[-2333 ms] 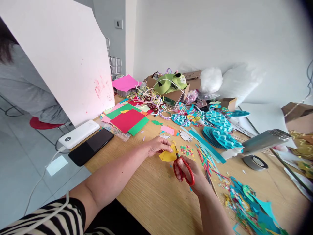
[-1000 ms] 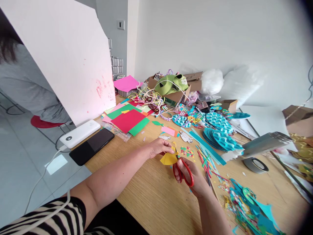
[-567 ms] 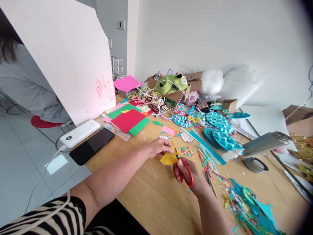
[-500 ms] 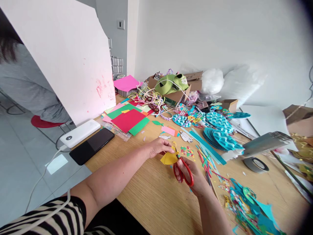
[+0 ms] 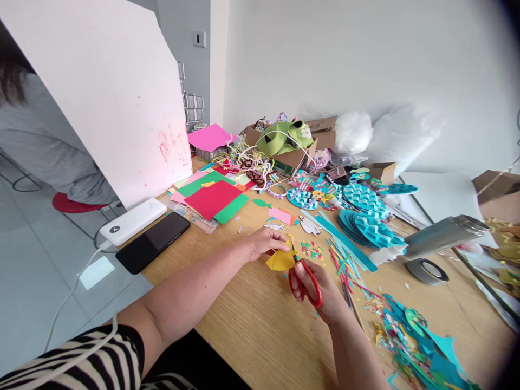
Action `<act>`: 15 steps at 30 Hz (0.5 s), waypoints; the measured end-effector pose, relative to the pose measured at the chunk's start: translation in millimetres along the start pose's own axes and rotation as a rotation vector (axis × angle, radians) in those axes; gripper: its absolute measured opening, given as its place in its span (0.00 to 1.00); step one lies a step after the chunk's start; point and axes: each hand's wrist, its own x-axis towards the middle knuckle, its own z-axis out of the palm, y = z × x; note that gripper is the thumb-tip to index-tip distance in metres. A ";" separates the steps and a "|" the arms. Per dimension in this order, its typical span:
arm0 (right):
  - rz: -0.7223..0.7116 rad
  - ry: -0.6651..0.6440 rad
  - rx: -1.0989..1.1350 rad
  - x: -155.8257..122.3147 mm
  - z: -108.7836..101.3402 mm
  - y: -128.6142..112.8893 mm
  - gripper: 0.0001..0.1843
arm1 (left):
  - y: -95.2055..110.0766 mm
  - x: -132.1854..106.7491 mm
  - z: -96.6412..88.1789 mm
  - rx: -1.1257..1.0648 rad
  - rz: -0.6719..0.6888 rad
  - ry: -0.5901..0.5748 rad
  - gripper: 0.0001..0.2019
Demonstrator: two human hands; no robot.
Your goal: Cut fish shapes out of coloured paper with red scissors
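Note:
My left hand (image 5: 267, 243) pinches a piece of yellow paper (image 5: 280, 261) over the wooden table (image 5: 244, 325). A drawn line shows on the paper. My right hand (image 5: 319, 287) has its fingers through the handles of red-handled scissors (image 5: 312, 290). Their blades meet the yellow paper's right side, and a thin curled strip stands up there. Just beyond the hands lie small coloured paper bits (image 5: 312, 249). White fish-shaped cutouts (image 5: 309, 225) and pink paper (image 5: 280, 215) rest behind them.
At left are a black phone (image 5: 152, 242) and a white power bank (image 5: 134, 221). Coloured paper sheets (image 5: 213, 200) lie farther back. To the right are wavy blue discs (image 5: 369, 230), a metal flask (image 5: 447, 236), a tape roll (image 5: 426, 271) and paper scraps (image 5: 422, 346).
Both hands keep almost the same place, with the scissors still at the yellow paper. The curled yellow strip stands slightly more apart; the view has shifted a little.

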 end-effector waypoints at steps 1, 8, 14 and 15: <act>-0.001 0.000 0.000 -0.1 0.1 0.1 0.27 | -0.2 0.1 -0.1 0.000 -0.004 0.001 0.18; -0.002 0.005 0.004 0.0 0.0 1.6 0.27 | -1.0 0.8 -0.5 0.001 -0.007 0.007 0.18; -0.009 0.010 0.009 1.1 -1.4 3.7 0.27 | -0.8 1.0 -0.7 -0.001 -0.014 0.000 0.18; -0.012 0.009 0.008 1.1 -1.6 4.1 0.26 | -0.8 0.9 -0.7 -0.002 -0.014 0.000 0.18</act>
